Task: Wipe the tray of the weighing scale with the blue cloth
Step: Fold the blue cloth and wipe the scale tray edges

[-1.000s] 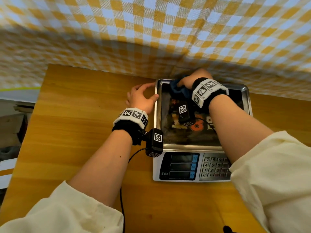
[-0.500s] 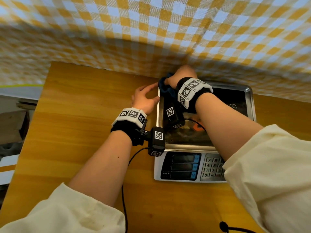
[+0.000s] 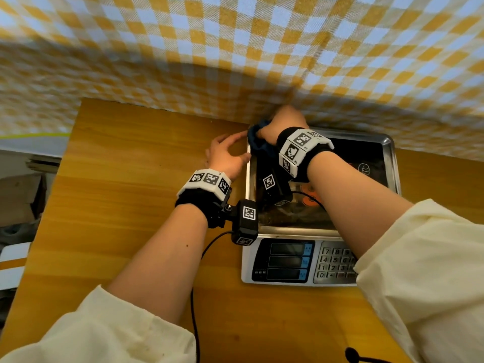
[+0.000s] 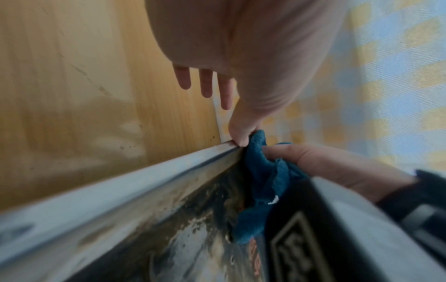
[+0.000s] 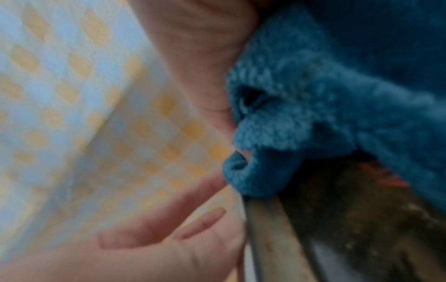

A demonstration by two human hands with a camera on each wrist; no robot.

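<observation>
Evidently the scrubbing is at the far left corner of the steel tray (image 3: 391, 163), which sits on the weighing scale (image 3: 282, 260) toward the far right of the wooden desk (image 3: 125, 179). The right hand (image 3: 284, 124), wrist bent downward, has its fingers bunched around the blue cloth (image 4: 267, 171) and presses it into that corner. The left hand (image 3: 226, 155) is braced against the tray's left rim, thumb tip on the edge and fingers loosely spread, probably to stop the tray sliding under the rubbing.
</observation>
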